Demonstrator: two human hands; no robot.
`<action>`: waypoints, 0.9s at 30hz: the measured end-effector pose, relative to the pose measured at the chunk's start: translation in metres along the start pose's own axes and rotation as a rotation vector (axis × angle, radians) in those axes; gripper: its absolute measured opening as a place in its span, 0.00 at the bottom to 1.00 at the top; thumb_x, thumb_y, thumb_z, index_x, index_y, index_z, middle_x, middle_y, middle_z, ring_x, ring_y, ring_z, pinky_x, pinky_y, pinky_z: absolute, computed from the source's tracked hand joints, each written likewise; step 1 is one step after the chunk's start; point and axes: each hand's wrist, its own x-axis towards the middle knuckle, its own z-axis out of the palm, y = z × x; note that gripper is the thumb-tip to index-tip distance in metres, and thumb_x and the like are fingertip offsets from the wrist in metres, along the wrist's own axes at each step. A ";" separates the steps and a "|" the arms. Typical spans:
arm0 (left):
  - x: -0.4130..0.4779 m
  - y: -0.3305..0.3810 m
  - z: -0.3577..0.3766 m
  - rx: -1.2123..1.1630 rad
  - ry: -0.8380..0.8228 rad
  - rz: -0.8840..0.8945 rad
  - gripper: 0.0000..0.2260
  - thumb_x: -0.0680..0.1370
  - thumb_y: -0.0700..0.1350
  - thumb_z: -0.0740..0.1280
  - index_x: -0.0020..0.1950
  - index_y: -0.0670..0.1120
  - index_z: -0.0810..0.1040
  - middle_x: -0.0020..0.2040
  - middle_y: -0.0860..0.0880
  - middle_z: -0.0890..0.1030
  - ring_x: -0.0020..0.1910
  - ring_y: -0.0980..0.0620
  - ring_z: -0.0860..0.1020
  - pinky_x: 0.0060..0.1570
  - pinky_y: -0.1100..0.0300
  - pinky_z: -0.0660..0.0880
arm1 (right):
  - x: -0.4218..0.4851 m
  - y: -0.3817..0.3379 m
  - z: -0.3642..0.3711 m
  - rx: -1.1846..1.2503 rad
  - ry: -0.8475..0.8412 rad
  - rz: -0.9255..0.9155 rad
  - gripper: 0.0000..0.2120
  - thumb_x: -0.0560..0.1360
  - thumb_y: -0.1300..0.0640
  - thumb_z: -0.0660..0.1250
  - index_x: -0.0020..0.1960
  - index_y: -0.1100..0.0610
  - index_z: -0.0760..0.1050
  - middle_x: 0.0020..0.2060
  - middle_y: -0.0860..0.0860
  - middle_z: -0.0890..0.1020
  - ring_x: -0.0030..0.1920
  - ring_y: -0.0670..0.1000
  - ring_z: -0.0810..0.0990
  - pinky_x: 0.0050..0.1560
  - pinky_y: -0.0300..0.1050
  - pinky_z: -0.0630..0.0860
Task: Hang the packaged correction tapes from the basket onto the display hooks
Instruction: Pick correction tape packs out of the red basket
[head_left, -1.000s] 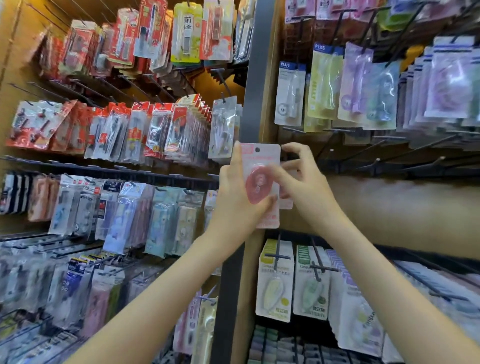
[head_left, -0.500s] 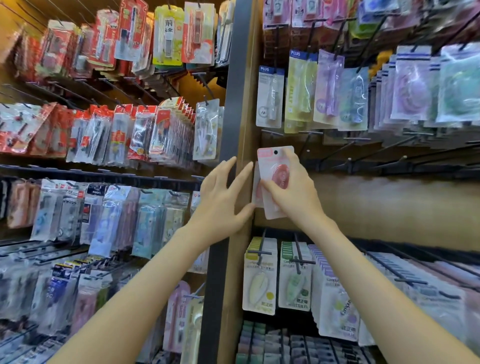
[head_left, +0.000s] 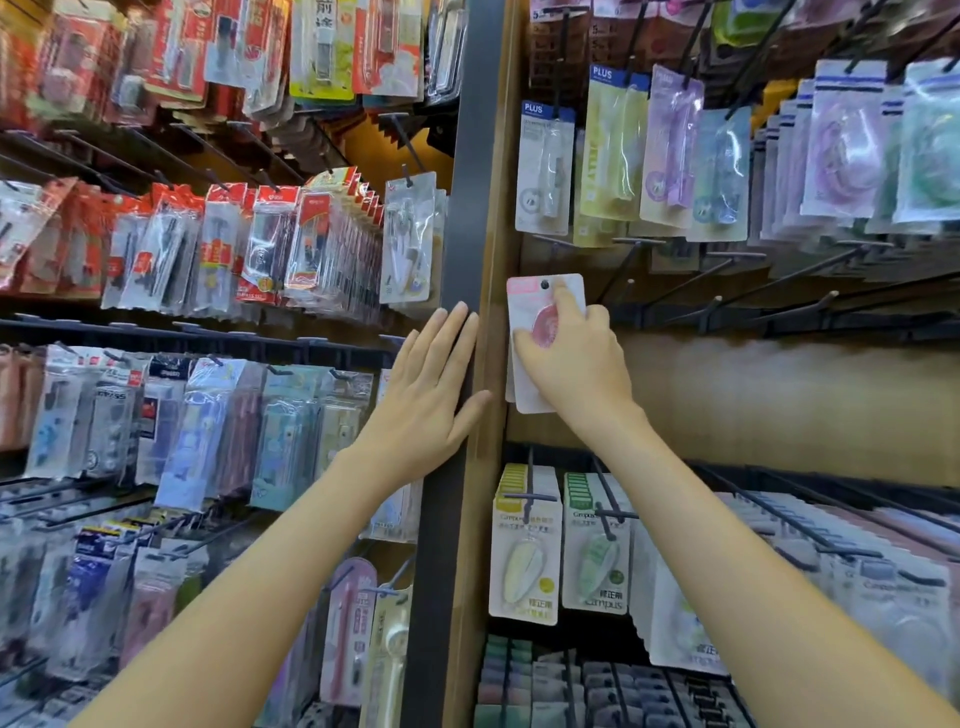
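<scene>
Head view: pack (head_left: 527, 317) is thin card with a small blister. Judged light, fairly stiff, bendable at the corners, so best held low to keep the top hole free. The right hand (head_left: 576, 364) grips its front, fingers curled over the blister, index finger by the hole. The pack sits at the right bay's left edge. Cannot tell if it is hooked. The left hand (head_left: 426, 395) lies flat on the post (head_left: 467, 208), holding nothing.

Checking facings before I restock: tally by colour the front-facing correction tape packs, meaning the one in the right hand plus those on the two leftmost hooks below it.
Pink: 1, the pink pack held by the right hand
Yellow: 1, the yellow Campus pack
Green: 1, the green Campus pack
Total: 3
</scene>
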 end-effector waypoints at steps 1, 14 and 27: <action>0.000 0.000 0.001 -0.008 0.018 0.001 0.30 0.82 0.57 0.50 0.79 0.44 0.44 0.80 0.47 0.48 0.78 0.51 0.41 0.76 0.55 0.39 | 0.002 0.001 0.003 -0.009 -0.019 0.015 0.32 0.79 0.43 0.61 0.78 0.48 0.51 0.63 0.56 0.67 0.59 0.57 0.72 0.50 0.47 0.73; 0.001 -0.008 0.011 0.007 0.122 0.063 0.29 0.81 0.53 0.54 0.79 0.44 0.51 0.79 0.44 0.56 0.78 0.47 0.51 0.76 0.49 0.50 | 0.052 0.022 0.069 -0.202 -0.271 0.267 0.46 0.76 0.50 0.69 0.78 0.45 0.38 0.77 0.60 0.48 0.74 0.64 0.57 0.66 0.61 0.66; -0.064 0.087 -0.016 -0.254 0.057 -0.221 0.27 0.78 0.50 0.57 0.75 0.41 0.64 0.72 0.40 0.68 0.72 0.43 0.64 0.71 0.52 0.60 | -0.106 0.025 -0.033 -0.055 -0.173 -0.081 0.29 0.79 0.54 0.64 0.77 0.55 0.58 0.71 0.55 0.64 0.69 0.57 0.64 0.65 0.48 0.65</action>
